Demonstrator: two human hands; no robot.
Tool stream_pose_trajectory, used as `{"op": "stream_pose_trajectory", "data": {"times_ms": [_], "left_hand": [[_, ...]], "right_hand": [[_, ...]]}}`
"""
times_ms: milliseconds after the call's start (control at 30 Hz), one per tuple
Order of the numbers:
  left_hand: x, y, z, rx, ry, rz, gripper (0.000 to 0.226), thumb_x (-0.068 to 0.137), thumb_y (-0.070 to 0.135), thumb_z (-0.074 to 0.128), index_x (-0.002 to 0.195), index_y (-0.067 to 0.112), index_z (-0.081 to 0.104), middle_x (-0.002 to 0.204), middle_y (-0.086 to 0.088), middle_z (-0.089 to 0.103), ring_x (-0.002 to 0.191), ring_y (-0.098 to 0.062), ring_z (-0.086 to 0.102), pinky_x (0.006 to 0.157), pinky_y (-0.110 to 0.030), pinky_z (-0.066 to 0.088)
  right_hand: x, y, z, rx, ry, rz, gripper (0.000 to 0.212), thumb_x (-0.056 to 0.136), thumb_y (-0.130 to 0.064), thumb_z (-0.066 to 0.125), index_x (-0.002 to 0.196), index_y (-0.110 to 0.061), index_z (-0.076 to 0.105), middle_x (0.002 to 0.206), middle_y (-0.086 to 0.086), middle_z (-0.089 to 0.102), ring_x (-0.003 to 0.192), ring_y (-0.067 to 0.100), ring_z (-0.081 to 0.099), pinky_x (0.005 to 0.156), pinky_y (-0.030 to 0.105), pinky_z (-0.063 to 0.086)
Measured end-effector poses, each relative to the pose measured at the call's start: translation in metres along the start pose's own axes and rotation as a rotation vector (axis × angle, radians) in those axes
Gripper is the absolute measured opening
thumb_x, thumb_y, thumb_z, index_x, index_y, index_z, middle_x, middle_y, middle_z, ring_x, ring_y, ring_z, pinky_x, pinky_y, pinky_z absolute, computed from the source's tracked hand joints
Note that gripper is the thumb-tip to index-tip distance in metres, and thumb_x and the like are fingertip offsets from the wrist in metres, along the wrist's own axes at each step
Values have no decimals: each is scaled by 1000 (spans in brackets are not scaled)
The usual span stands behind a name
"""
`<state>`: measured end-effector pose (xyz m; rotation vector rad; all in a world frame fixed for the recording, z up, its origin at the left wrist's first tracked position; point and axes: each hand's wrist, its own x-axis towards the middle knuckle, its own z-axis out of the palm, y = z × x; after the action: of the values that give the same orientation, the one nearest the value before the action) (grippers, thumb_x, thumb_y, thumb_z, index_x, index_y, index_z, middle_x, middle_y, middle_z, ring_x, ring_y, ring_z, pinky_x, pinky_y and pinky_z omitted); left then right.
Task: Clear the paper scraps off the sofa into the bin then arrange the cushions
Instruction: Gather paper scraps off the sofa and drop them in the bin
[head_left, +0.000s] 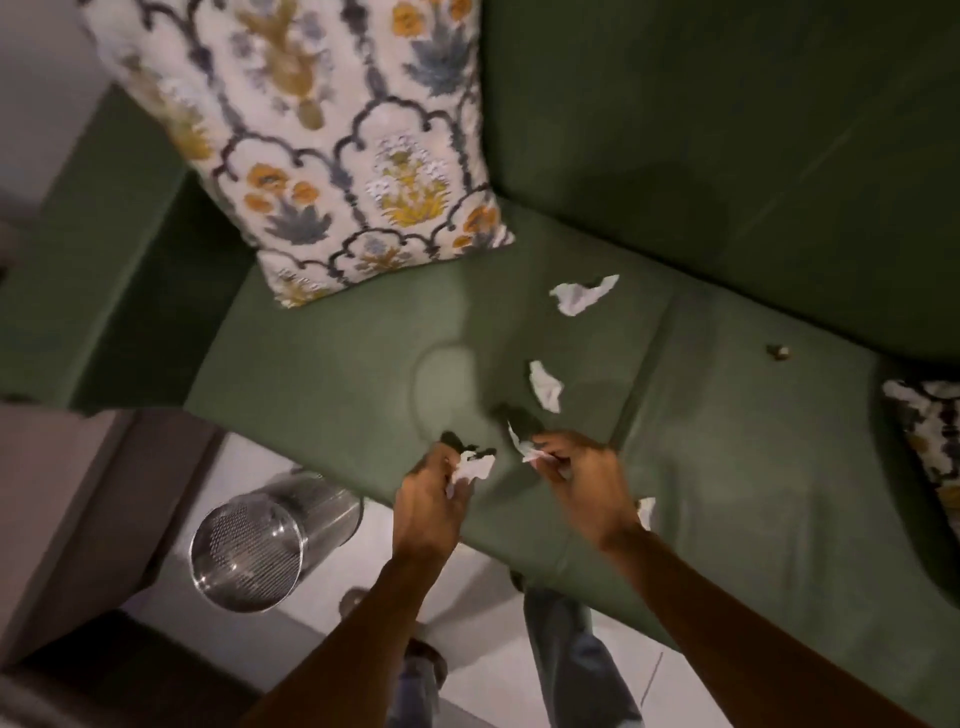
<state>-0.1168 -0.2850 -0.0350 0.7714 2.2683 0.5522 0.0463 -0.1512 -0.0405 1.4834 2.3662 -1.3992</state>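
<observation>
White paper scraps lie on the green sofa seat (322, 374): one crumpled scrap (582, 294) near the backrest, another scrap (545, 387) mid-seat, and a small scrap (647, 512) at the front edge beside my right wrist. My left hand (434, 499) is shut on a white paper scrap (474, 467). My right hand (582, 480) pinches a thin paper scrap (524, 446). A floral cushion (322, 140) leans in the sofa's left corner. A second patterned cushion (930, 441) shows at the right edge. The metal mesh bin (249, 551) stands on the floor, left of my left hand.
A small dark object (779, 353) lies on the right seat cushion. The green armrest (88, 249) rises at left. A grey-brown piece of furniture (57, 514) stands beside the bin. My legs and the white tiled floor (478, 686) are below the seat edge.
</observation>
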Motion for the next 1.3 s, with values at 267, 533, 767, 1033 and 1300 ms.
{"op": "stream_pose_trajectory", "data": {"times_ms": [267,533,767,1033,1300], "left_hand": [[-33,-169,-75,-160,277,-313,16,90,4,71,106,8,68,84,-10,75,75,-33,69,61,-29,44],[-60,-354,-111,-107,395,-594,18,82,3,76,99,9,76,96,-17,80,87,-42,75,75,-41,58],[-23,-415,-94,-233,337,-694,18,86,9,76,104,9,75,101,-15,80,97,-37,73,83,-36,56],[-33,-387,-106,-223,339,-504,36,93,7,67,128,14,68,129,-13,70,114,-38,66,92,-41,54],[-18,-302,-127,-94,367,-308,47,101,19,65,146,10,55,147,-17,57,133,-37,52,108,-37,41]], "right_hand": [[-11,-118,168,-51,-255,-107,12,93,-10,80,103,-15,85,105,6,83,86,22,79,85,40,65],[-30,-196,369,-163,-429,-186,21,95,-33,76,105,-17,84,116,9,77,101,27,75,91,40,62],[-2,-185,456,-348,-491,-196,36,95,-26,76,129,-14,74,131,11,77,119,31,74,101,39,62],[9,-176,401,-293,-526,-284,45,92,-33,75,135,-23,71,134,9,75,113,37,73,96,47,62],[11,-162,299,-128,-358,-256,24,92,-25,76,116,-26,77,108,-10,78,78,7,76,75,33,66]]}}
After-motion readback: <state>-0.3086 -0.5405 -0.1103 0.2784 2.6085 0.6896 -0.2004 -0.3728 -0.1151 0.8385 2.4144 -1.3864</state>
